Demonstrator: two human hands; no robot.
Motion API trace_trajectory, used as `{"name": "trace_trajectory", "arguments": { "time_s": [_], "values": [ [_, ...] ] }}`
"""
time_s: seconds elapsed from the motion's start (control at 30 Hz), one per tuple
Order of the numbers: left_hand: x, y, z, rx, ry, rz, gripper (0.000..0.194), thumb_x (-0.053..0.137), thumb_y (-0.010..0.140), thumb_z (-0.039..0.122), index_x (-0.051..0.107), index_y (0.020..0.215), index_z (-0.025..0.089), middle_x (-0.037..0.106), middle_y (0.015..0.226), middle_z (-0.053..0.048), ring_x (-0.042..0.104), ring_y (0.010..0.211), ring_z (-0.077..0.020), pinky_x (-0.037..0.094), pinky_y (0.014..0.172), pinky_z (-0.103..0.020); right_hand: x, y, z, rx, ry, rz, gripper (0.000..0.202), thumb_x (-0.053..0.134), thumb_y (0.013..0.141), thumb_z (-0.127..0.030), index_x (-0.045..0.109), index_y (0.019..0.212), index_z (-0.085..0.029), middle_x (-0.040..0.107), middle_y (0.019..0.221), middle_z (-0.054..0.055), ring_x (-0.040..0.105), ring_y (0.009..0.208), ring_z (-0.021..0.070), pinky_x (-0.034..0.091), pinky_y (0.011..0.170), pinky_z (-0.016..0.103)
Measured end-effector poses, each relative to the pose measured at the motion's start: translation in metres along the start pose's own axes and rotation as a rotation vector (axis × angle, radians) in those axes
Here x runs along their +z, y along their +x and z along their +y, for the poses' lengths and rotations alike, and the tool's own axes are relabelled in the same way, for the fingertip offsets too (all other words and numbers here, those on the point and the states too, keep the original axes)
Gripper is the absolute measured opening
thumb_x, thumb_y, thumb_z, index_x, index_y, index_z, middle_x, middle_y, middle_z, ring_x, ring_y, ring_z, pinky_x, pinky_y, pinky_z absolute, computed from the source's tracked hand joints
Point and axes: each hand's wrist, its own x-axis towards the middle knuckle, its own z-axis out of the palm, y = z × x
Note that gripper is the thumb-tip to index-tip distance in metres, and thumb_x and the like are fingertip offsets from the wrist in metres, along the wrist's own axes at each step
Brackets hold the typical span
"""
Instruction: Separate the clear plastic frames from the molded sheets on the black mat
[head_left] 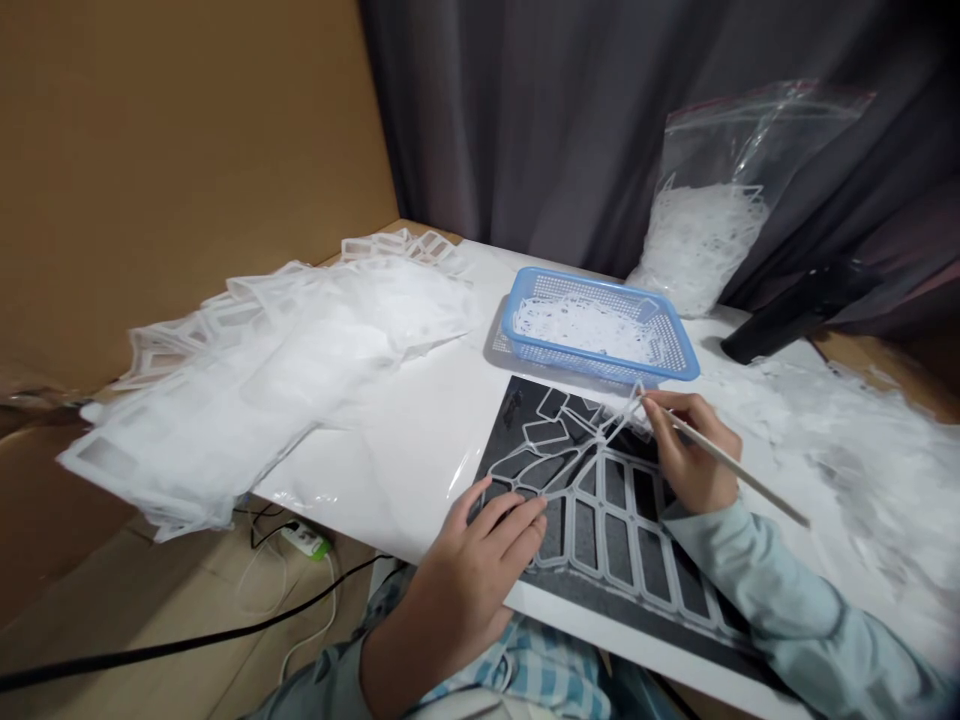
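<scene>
On a black mat [491,425] at the table's front lies a sheet of translucent rectangular frames [616,538], laid out in rows. Its upper left part is lifted into stretched strips that meet at a point. My left hand [487,540] rests flat with fingers spread on the sheet's left side. Between the fingertips of my right hand [694,450] is a thin pale stick [750,482], pointing down to the right. White strips [626,405] run from these fingertips to the sheet. Some loose frames [546,432] lie on the mat's upper left.
Behind the mat stands a blue basket [680,350] of white scraps. A clear bag [701,235] of scraps is at the back right, beside a black cylinder [780,320]. Frame sheets [292,350] are piled left; translucent material [885,480] is heaped right. Cables hang below.
</scene>
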Motion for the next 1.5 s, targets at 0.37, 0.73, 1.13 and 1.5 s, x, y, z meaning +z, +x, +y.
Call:
{"name": "trace_trajectory", "arguments": {
  "time_s": [0.37, 0.73, 1.13, 1.5],
  "values": [
    [0.0, 0.001, 0.0, 0.121, 0.106, 0.201, 0.034, 0.053, 0.087, 0.014, 0.059, 0.12, 0.015, 0.063, 0.128, -0.004, 0.052, 0.118, -0.018, 0.023, 0.119, -0.044, -0.032, -0.008, -0.03, 0.268, 0.237, -0.142, 0.013, 0.068, 0.088, -0.034, 0.07, 0.088, -0.021, 0.075, 0.092, 0.007, 0.071, 0.086, 0.0226, 0.057, 0.074, 0.035],
    [-0.002, -0.004, -0.005, 0.348, 0.021, 0.372, 0.027, 0.039, 0.101, 0.01, 0.065, 0.105, 0.011, 0.069, 0.095, -0.003, 0.058, 0.098, -0.0122, 0.045, 0.094, -0.028, -0.019, -0.044, -0.075, -0.018, 0.704, -0.803, 0.005, 0.061, 0.092, -0.015, 0.065, 0.092, -0.019, 0.072, 0.091, 0.007, 0.064, 0.085, 0.0175, 0.053, 0.076, 0.031],
    [-0.003, -0.003, -0.004, 0.345, 0.043, 0.37, 0.022, 0.045, 0.098, 0.008, 0.064, 0.109, 0.009, 0.069, 0.093, -0.004, 0.059, 0.098, -0.0124, 0.05, 0.09, -0.027, -0.02, -0.049, -0.079, -0.129, 0.571, -0.831, 0.004, 0.06, 0.093, -0.018, 0.06, 0.09, -0.02, 0.068, 0.093, 0.005, 0.061, 0.085, 0.017, 0.045, 0.078, 0.033],
    [-0.002, -0.002, -0.006, 0.351, -0.043, 0.403, 0.024, 0.041, 0.1, 0.006, 0.065, 0.103, 0.011, 0.07, 0.097, -0.004, 0.059, 0.101, -0.0114, 0.048, 0.09, -0.027, -0.022, -0.058, -0.089, -0.448, 0.244, -0.639, 0.036, 0.033, 0.105, -0.022, 0.065, 0.089, -0.017, 0.072, 0.101, 0.007, 0.056, 0.083, 0.0182, 0.037, 0.071, 0.034]
  ]
}}
